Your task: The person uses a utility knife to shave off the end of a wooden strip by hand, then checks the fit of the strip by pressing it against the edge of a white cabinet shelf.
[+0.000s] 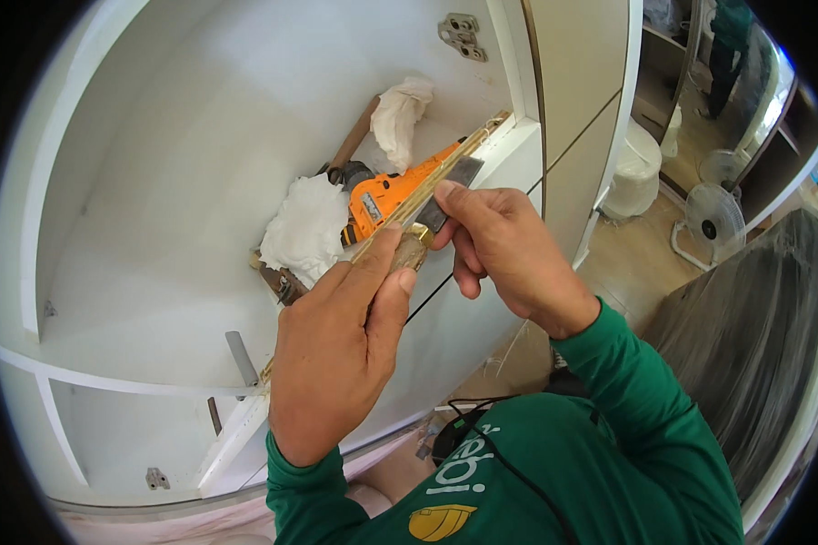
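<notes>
Several thin gold-coloured strips (463,153) lie lengthwise along the front edge of a white cabinet. My left hand (336,350) is closed at the strips, its index finger and thumb around a short piece with a shiny gold end (420,234) and a rough brown face. Between the thumb and fingers of my right hand (509,245) is a flat dark grey rectangular piece (447,195), close against the strips and the gold end. I cannot tell what that grey piece is. Just behind the strips, inside the cabinet, lies an orange power tool (393,193).
Crumpled white cloths (307,227) lie beside the tool, and a hammer-like wooden handle (354,132) leans there. A grey tube (240,357) stands near the cabinet's divider. Farther right are a fan (711,218), a wrapped white stool-like object (634,173) and a plastic-covered dark panel (745,336).
</notes>
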`<state>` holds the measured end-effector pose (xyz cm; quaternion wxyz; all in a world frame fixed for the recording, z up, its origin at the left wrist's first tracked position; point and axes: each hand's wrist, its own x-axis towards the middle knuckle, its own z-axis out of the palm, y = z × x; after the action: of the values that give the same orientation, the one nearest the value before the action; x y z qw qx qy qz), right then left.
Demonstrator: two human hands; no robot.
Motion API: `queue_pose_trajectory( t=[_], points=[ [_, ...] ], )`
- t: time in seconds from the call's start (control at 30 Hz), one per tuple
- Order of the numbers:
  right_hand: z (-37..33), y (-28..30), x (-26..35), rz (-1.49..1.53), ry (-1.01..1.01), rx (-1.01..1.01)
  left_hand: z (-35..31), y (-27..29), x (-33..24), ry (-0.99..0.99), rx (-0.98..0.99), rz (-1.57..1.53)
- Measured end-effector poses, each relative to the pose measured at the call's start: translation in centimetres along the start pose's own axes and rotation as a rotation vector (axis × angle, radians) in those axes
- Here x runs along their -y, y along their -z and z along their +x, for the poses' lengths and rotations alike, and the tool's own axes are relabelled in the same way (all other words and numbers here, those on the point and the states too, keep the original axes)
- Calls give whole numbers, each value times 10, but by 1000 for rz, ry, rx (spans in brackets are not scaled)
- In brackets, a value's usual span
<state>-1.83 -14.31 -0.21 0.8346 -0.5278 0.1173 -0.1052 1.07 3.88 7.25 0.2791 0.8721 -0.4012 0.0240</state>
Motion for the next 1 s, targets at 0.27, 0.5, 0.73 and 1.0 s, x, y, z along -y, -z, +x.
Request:
queue_pose_trajectory(
  t=[0.27, 0.5, 0.73, 1.0],
  points=[
    [5, 10, 1, 22, 29, -8, 12, -11, -5, -28, -16, 49],
    [2, 6, 2, 1, 27, -42, 7, -19, -1, -83, -84, 73],
    [6, -1, 0, -20, 79, -124, 12, -14, -2, -53, -61, 36],
    [3, -7, -2, -131, 92, -127, 0, -17, 14, -170, -113, 133]
  ],
)
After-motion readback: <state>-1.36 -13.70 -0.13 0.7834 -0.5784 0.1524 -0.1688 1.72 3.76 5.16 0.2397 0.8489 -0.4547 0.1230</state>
